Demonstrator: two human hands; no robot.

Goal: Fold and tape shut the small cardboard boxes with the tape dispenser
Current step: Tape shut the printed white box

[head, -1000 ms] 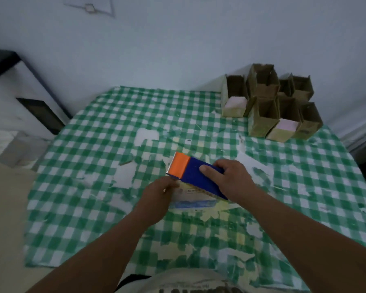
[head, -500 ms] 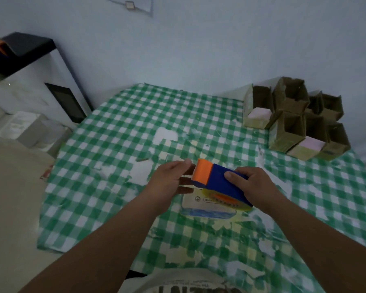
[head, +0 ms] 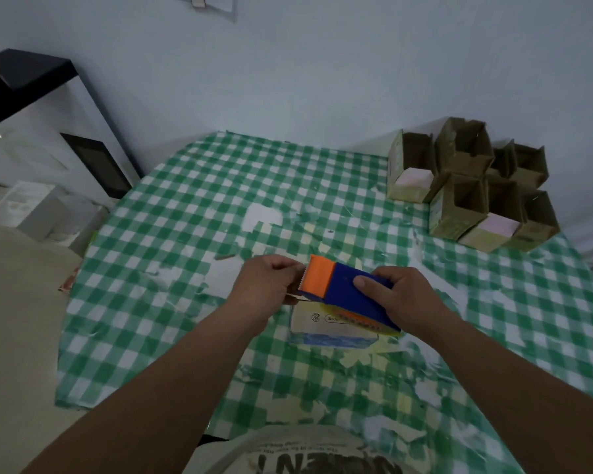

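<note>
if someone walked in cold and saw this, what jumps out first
The blue and orange tape dispenser at the middle of the table, gripped by the right hand above a small box, while the left hand pinches at its orange toothed end. Next, the green checked tablecloth, patchy and worn, and the cluster of open cardboard boxes at the far right corner by the wall.
</note>
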